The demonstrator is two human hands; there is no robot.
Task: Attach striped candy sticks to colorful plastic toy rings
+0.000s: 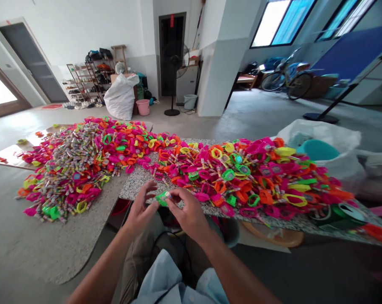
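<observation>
Near the front edge of the speckled stone table [131, 186], a small green plastic piece [161, 198] is between my two hands. My right hand [188, 211] pinches its right end, along with a small whitish bit. My left hand [142, 207] has its fingers apart, with the thumb beside the green piece's left end; whether it grips the piece is unclear. Beyond my hands lies a long pile of pink, orange, green and yellow plastic pieces [241, 177]. Another pile, mixed with many small wrapped tubes [73, 147], spreads over the left tabletop.
A green can [339, 216] lies on its side at the table's right end. Behind it stands a white sack [345, 143] with a turquoise basin [319, 150]. A red container [120, 207] and a grey bucket [231, 232] sit under the table edge.
</observation>
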